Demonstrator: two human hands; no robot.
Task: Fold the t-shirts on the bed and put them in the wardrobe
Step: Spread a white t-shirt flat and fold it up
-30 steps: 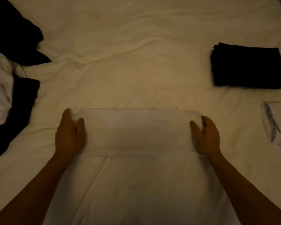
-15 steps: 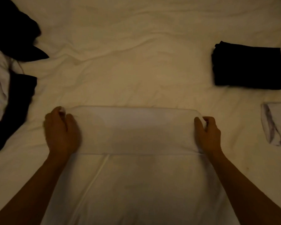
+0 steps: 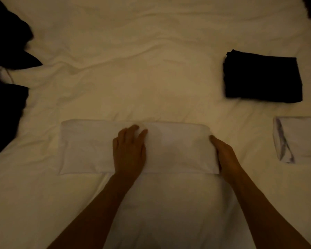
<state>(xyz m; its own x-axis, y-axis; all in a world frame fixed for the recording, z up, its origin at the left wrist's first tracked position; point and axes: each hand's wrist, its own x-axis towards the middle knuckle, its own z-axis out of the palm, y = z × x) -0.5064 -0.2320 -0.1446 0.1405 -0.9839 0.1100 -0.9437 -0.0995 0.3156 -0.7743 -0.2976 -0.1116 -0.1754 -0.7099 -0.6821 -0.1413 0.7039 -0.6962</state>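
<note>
A white t-shirt (image 3: 86, 148) lies on the bed in front of me, folded into a long flat band. My left hand (image 3: 129, 150) rests flat on the middle of the band with fingers spread. Along the band's right end lies my right hand (image 3: 224, 155), its fingers against or under the edge; its grip is hidden. A folded black t-shirt (image 3: 262, 78) sits at the right. Below it, at the right edge, is a folded white t-shirt (image 3: 298, 139) with a dark print.
The bed (image 3: 151, 60) is covered with a rumpled cream sheet. A heap of unfolded black clothes (image 3: 5, 51) and some white cloth lies along the left edge. More white fabric (image 3: 169, 212) lies between my forearms at the near edge.
My left hand has left the band's left end and moved to its middle, where it now lies flat. My right hand has stayed at the right end.
</note>
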